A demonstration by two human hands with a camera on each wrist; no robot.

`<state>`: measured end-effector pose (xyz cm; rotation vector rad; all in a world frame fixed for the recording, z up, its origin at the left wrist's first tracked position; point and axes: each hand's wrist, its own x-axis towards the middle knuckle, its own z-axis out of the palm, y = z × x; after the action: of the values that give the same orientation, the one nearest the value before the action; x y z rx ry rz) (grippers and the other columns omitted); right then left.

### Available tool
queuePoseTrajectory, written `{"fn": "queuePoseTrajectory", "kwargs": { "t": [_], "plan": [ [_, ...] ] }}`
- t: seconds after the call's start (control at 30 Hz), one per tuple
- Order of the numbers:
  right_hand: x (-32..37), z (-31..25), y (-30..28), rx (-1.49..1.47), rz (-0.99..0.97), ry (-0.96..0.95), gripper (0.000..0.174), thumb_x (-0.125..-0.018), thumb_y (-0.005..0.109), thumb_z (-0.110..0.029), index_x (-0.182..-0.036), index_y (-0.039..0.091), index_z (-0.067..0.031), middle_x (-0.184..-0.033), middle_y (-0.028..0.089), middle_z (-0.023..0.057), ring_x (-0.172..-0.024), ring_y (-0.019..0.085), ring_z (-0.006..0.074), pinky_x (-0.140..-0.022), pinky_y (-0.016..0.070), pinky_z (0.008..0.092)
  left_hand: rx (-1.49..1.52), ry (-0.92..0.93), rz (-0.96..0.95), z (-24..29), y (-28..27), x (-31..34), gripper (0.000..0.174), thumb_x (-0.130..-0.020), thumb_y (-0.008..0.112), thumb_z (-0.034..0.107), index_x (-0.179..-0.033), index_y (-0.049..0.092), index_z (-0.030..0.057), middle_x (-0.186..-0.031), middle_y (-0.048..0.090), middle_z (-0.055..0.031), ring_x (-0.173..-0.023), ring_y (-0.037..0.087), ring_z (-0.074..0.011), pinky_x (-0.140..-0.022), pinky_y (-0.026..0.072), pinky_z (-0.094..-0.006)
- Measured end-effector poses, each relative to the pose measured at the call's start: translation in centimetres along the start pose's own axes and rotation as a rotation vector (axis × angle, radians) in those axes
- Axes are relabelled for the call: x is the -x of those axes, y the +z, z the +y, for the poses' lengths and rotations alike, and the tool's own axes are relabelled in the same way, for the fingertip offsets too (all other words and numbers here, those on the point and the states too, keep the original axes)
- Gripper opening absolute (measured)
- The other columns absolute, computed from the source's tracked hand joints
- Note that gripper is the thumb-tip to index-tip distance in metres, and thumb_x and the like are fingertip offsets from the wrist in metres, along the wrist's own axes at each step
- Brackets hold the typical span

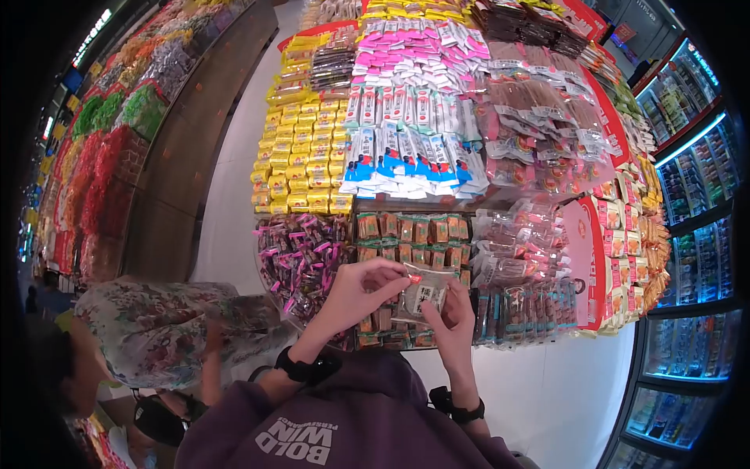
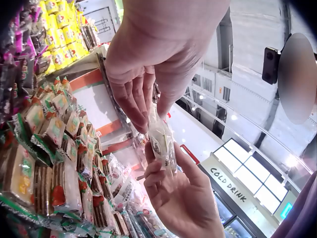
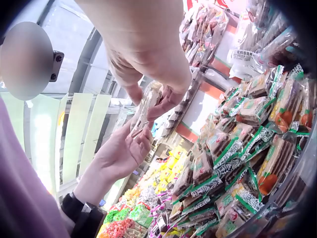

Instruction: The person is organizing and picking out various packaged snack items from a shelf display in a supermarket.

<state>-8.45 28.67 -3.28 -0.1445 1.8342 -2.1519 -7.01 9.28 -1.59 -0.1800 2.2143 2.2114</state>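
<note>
A small clear snack packet (image 1: 423, 294) with a brown filling and a white label is held up in front of the display, between both hands. My left hand (image 1: 397, 275) pinches its top left edge with curled fingers. My right hand (image 1: 447, 306) grips its right side and lower edge. In the left wrist view the left fingers (image 2: 140, 101) come down onto the packet (image 2: 161, 140) while the right hand (image 2: 184, 198) holds it from below. The right wrist view shows the packet (image 3: 145, 107) pinched by the right fingers (image 3: 166, 99), with the left hand (image 3: 123, 149) beneath.
A stepped display stand (image 1: 582, 258) holds yellow packs (image 1: 305, 156), blue-white packs (image 1: 406, 160), pink sweets (image 1: 301, 258) and green-orange packs (image 1: 410, 230) just behind the hands. Drink fridges (image 1: 695, 203) line the right. A person in a floral top (image 1: 148, 320) stands at left.
</note>
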Motion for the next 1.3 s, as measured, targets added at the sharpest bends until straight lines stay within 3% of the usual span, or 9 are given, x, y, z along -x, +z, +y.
{"fn": "queuePoseTrajectory", "kwargs": {
  "t": [0.17,0.27,0.4,0.63,0.8,0.83,0.97,1.03,1.3],
  "plan": [
    [0.3,-0.1,-0.4,0.036,-0.014,0.004,0.057,-0.087,0.072,0.000,-0.136,0.044,0.0013,-0.121,0.062,0.0121,-0.108,0.062,0.0162,-0.087,0.0500,0.0276,-0.006,0.010,-0.070,0.5,-0.1,-0.6,0.023,-0.083,0.079,0.008,-0.104,0.071,0.0008,-0.094,0.073,-0.0069,-0.082,0.068,-0.0108,-0.072,0.0538,-0.0261],
    [0.0,-0.8,-0.6,0.149,0.004,-0.108,0.037,-0.082,0.073,0.006,-0.114,0.055,0.0001,-0.119,0.063,0.0144,-0.111,0.061,0.0196,-0.095,0.0488,0.0320,-0.078,0.400,-0.184,-0.4,-0.4,-1.7,0.025,-0.077,0.081,0.005,-0.101,0.074,0.0029,-0.097,0.073,-0.0071,-0.088,0.069,-0.0155,-0.078,0.0541,-0.0305],
    [-0.8,-1.5,-0.8,0.190,-0.024,-0.252,0.029,-0.079,0.071,0.010,-0.102,0.057,-0.0017,-0.116,0.064,0.0159,-0.111,0.061,0.0236,-0.098,0.0473,0.0354,-0.049,0.605,-0.217,-0.2,-1.0,-2.3,0.029,-0.070,0.084,0.003,-0.098,0.077,0.0076,-0.100,0.073,-0.0077,-0.093,0.068,-0.0208,-0.081,0.0532,-0.0345],
    [-2.4,-2.0,0.8,0.330,-0.118,-0.347,0.030,-0.080,0.071,0.007,-0.103,0.057,-0.0036,-0.117,0.065,0.0151,-0.109,0.062,0.0206,-0.095,0.0488,0.0331,-0.061,0.591,-0.134,-0.9,-2.7,-2.1,0.029,-0.070,0.083,0.004,-0.097,0.077,0.0090,-0.100,0.073,-0.0070,-0.092,0.069,-0.0221,-0.082,0.0537,-0.0348],
    [-2.7,-1.6,1.9,0.335,-0.010,-0.185,0.040,-0.083,0.072,0.003,-0.118,0.053,0.0003,-0.114,0.065,0.0124,-0.107,0.060,0.0161,-0.093,0.0464,0.0288,-0.159,0.422,-0.049,0.5,-6.7,-0.9,0.026,-0.074,0.083,0.006,-0.099,0.075,0.0055,-0.101,0.073,-0.0075,-0.090,0.069,-0.0200,-0.078,0.0558,-0.0311],
    [-2.9,-1.6,2.3,0.309,0.012,-0.157,0.043,-0.084,0.072,0.002,-0.122,0.051,0.0010,-0.114,0.065,0.0119,-0.106,0.060,0.0151,-0.092,0.0466,0.0281,-0.171,0.498,0.078,-0.1,-8.0,-0.9,0.024,-0.077,0.082,0.005,-0.100,0.075,0.0038,-0.099,0.073,-0.0082,-0.086,0.069,-0.0169,-0.077,0.0557,-0.0286],
    [-3.5,-0.9,1.6,0.403,0.074,-0.122,0.049,-0.090,0.070,-0.004,-0.130,0.045,0.0042,-0.113,0.065,0.0128,-0.102,0.061,0.0148,-0.090,0.0484,0.0280,-0.439,0.273,0.601,-2.7,-14.4,-0.6,0.014,-0.086,0.073,0.009,-0.097,0.074,0.0007,-0.087,0.074,-0.0090,-0.072,0.067,-0.0131,-0.067,0.0525,-0.0275],
    [-3.9,-0.8,1.2,0.407,0.097,-0.074,0.048,-0.091,0.069,-0.006,-0.131,0.043,0.0049,-0.114,0.065,0.0144,-0.103,0.061,0.0153,-0.090,0.0486,0.0274,-0.596,0.257,0.756,-4.9,-17.0,-0.7,0.010,-0.083,0.073,0.006,-0.089,0.072,-0.0019,-0.080,0.070,-0.0159,-0.068,0.069,-0.0254,-0.063,0.0533,-0.0341],
    [-4.7,0.2,0.0,0.411,0.087,-0.025,0.050,-0.091,0.069,-0.007,-0.132,0.042,0.0033,-0.111,0.065,0.0119,-0.098,0.060,0.0122,-0.084,0.0481,0.0243,-0.708,0.094,0.678,-6.8,-18.3,-0.1,0.017,-0.077,0.077,0.007,-0.090,0.072,-0.0029,-0.080,0.069,-0.0175,-0.069,0.070,-0.0261,-0.064,0.0540,-0.0351]
  ]
}}
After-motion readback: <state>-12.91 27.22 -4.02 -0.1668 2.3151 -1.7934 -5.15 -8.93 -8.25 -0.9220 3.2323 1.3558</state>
